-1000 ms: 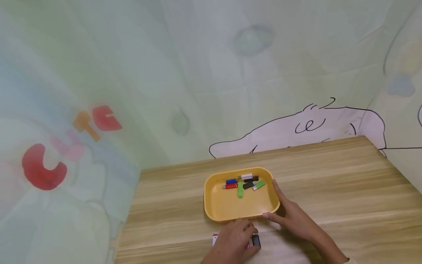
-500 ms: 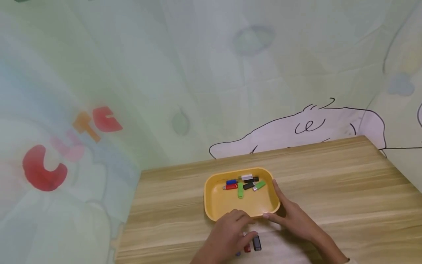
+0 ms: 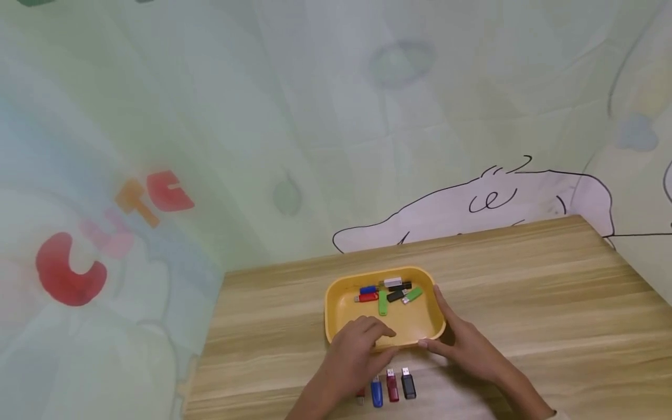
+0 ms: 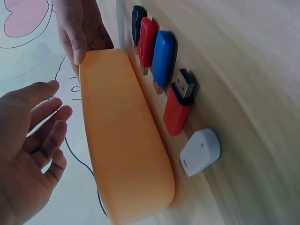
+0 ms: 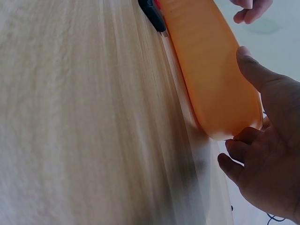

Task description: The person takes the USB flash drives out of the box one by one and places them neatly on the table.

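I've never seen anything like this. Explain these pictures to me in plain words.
There is no machine here: you see a person's left hand and right hand, both bare. The widest view comes from a camera worn on the head; each wrist carries another, looking at that hand's work. On the wood-grain table stands a yellow tray holding small USB sticks. Along its near side lie a black stick, a red stick, a blue stick, another red stick and a white piece. The right hand grips a corner of the tray; the left hand, near the tray, appears to hold nothing.
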### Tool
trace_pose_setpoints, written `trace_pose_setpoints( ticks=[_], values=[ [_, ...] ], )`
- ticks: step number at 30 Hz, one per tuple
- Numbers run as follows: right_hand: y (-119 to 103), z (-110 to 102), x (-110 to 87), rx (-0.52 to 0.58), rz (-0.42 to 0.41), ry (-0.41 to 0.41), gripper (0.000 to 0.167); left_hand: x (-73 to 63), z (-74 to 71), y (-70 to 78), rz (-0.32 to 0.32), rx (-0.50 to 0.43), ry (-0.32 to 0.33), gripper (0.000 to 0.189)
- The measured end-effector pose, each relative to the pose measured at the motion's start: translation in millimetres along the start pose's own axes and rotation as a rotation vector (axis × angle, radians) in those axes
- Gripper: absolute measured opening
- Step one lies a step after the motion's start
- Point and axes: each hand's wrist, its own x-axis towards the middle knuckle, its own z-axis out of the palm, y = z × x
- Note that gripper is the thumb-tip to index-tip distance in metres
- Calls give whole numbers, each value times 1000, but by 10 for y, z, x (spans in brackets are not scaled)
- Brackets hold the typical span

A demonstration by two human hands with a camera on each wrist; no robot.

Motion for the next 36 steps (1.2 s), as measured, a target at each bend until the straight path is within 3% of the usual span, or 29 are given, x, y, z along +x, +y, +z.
trace_pose_setpoints(
  ticks=[6,16,36],
  values=[
    [11,23,-9,2,-12,-3,114,33,-45,-23,-45,18,-20,24],
    [-2,23,-7,-2,4,1,113,169,-97,-110,-20,114,-11,26],
    [-11,-3,-1,-12,28,-11,115,402,-85,-249,-156,225,-153,38]
  ],
)
